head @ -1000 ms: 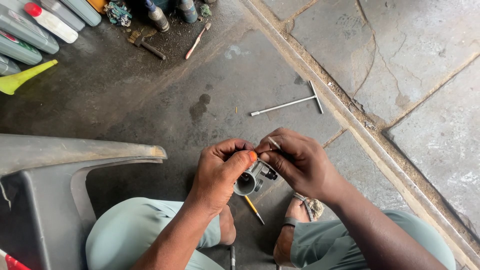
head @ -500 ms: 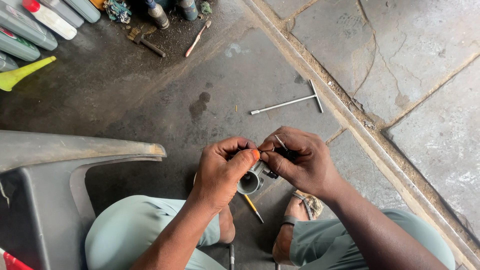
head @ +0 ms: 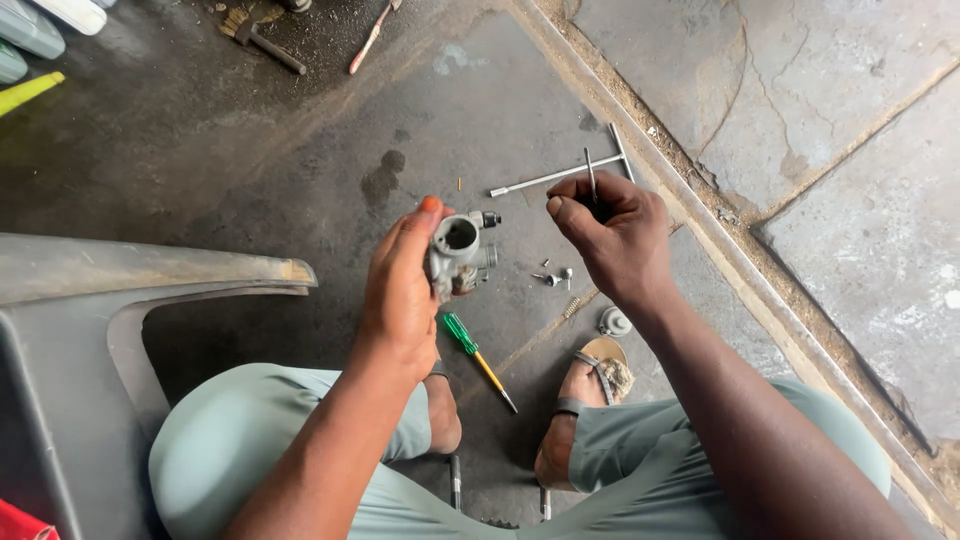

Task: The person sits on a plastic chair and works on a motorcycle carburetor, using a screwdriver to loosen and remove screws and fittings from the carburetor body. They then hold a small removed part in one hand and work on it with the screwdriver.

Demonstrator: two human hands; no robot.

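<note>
At frame centre, left hand [head: 400, 290] grips the carburetor body [head: 458, 255] above oily concrete floor [head: 250, 150], right hand [head: 615, 235] pinches a thin needle [head: 591, 178]; a slip likely loses it among the loose screws [head: 555, 277].

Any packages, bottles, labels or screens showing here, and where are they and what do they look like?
No labels, signs or screens show.
Pale grey-green plastic bottles: top-left corner, lying on the dark floor, cut off by the frame.
White plastic bottle: beside them, top edge.
Yellow-green pointed plastic spout: left edge, just below them.
</note>
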